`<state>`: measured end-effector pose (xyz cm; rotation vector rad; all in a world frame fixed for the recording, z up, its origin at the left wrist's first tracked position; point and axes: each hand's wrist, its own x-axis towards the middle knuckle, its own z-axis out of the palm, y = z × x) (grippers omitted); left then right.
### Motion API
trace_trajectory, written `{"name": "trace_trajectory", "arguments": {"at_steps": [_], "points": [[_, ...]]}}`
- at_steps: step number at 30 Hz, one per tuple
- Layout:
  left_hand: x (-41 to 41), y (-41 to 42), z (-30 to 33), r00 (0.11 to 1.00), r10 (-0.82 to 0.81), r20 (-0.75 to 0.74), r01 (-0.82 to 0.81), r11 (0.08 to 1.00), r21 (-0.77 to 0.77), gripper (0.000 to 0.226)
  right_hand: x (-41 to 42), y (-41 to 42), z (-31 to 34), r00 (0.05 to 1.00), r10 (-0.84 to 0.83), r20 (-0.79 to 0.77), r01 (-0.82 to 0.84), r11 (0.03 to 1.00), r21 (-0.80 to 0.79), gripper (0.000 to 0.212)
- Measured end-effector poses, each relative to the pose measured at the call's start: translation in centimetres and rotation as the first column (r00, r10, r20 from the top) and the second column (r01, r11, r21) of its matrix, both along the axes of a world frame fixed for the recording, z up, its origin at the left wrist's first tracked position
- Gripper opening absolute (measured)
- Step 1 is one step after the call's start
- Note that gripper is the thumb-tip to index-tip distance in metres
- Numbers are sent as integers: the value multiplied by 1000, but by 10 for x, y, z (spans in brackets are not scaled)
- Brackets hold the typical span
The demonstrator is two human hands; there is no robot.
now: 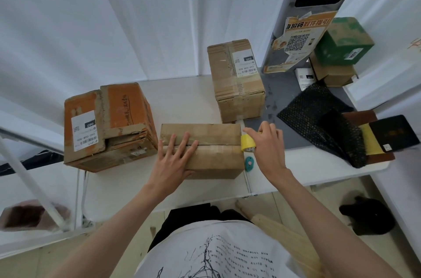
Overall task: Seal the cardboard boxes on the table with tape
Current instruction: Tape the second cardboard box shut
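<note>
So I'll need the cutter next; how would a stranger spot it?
On the white table, find the low brown cardboard box nearest the person. At its right end, below the yellow tape roll, lies the small teal cutter, the only blue-green thing there.

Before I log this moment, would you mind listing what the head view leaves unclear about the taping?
- Tape roll: mostly covered by the right hand; tape left on it unknowable.
- Box seam: its left end lies under the left hand; the clear tape barely shows.
- Shipping label on the far box: print too small.
- Teal object beside the box: partly hidden by the right wrist.
</note>
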<state>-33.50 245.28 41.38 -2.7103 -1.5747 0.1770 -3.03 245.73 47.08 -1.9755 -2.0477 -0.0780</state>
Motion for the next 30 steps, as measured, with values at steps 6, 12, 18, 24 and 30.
{"name": "trace_trajectory", "arguments": {"at_steps": [6,12,18,24,30], "points": [[0,1,2,1000,1,-10,-1,1000,-11,97,9,3,-11,997,30,68,-28,999,-40,55],[0,4,5,1000,-2,-16,2,1000,-19,98,18,1,-33,1000,11,26,-10,1000,-26,40],[-2,2,6,1000,-3,-6,3,999,-33,100,23,-4,-55,985,-50,-167,37,996,-77,22],[2,1,14,1000,18,-10,-18,999,-51,98,29,-1,-74,901,-131,-413,58,981,-184,32],[13,-1,29,999,51,9,-50,997,-64,99,32,4,-80,727,-184,-661,45,974,-222,69]]}}
